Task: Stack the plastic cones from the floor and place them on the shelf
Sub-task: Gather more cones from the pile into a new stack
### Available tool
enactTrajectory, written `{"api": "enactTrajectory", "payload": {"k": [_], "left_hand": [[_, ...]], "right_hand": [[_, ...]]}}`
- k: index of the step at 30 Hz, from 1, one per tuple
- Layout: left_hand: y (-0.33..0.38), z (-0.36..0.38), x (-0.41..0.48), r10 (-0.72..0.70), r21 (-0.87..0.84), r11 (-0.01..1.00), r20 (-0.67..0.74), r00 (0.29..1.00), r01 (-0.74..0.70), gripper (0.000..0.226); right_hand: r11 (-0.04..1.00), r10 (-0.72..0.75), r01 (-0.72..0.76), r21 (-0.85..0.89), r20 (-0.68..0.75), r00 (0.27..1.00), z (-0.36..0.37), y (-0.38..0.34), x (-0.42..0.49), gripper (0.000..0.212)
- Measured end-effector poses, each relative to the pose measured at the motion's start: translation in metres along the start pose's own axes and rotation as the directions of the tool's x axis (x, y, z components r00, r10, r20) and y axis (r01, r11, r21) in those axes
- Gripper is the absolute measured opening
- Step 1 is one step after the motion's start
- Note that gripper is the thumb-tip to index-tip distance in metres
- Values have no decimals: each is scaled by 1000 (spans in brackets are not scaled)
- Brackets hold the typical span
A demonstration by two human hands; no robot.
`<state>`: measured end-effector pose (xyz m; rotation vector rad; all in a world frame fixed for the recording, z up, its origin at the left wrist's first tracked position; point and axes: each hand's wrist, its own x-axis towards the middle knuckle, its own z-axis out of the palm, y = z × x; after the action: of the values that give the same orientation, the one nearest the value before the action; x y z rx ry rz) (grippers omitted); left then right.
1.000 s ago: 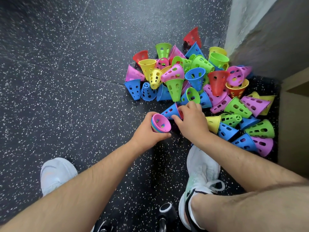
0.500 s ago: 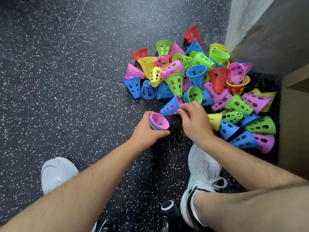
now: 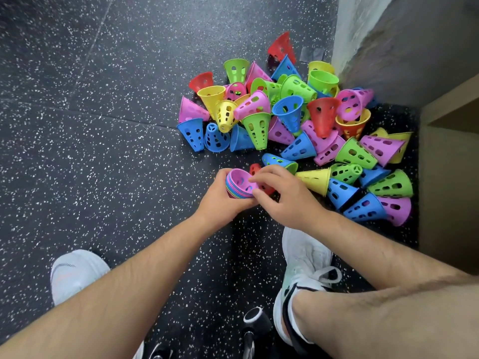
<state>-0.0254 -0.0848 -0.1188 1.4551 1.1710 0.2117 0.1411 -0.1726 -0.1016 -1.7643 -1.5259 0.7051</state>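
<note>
Floor [image 3: 103,125]: dark speckled rubber; loose cones [image 3: 256,130] heaped in its far right corner, against the wall [image 3: 388,35] and shelf [image 3: 445,177].
Left hand [image 3: 220,200]: curled round the nested stack [image 3: 239,183], pink mouth up, at the heap's near edge.
Right hand [image 3: 287,200]: pinching a red cone [image 3: 255,168] at the stack's mouth.
Handling: light, stiff, slick plastic, I judge; grip by the rim.
Room: open floor to my left; shelf crowds the right.

No legible text, label, brand name or number on the cones [image 3: 256,130], the shoes [image 3: 75,273] or the floor [image 3: 77,164]
</note>
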Motion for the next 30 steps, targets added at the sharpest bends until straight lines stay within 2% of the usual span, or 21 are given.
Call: {"api": "enactTrajectory", "payload": {"k": [3,7,12,15,19,21,24,27,30], "left_hand": [[-3,3,0,0,24,1000,7,1000,-1,73],[-7,3,-3,-16,49,999,13,1000,15,70],[-5,2,-5,-29,50,998,14,999,28,69],[-7,0,-3,-32,45,999,17,999,31,69],[-13,-3,-2,-33,42,999,6,999,33,69],[-14,-5,-3,-32,32,999,0,999,32,68],[-16,-10,-3,-33,26,999,-4,999,33,69],[-17,-13,-2,-29,26,999,-9,1000,29,69],[-15,-13,-2,-16,13,1000,-15,1000,16,69]], "right_hand": [[998,65,-65,1,41,997,-1,5,-4,26],[980,125,-135,-148,-73,990,-6,15,-1,22],[937,155,-168,-307,-66,986,-1,24,6,27],[888,137,-125,-443,-7,991,4,27,11,29],[859,59,-47,-510,7,998,6,30,18,16],[868,44,-40,-495,-4,999,3,30,22,13],[904,93,-111,-413,-63,994,-7,24,30,14],[963,157,-187,-191,-161,974,-19,7,37,17],[961,278,-273,52,-177,944,-23,-10,42,16]]}}
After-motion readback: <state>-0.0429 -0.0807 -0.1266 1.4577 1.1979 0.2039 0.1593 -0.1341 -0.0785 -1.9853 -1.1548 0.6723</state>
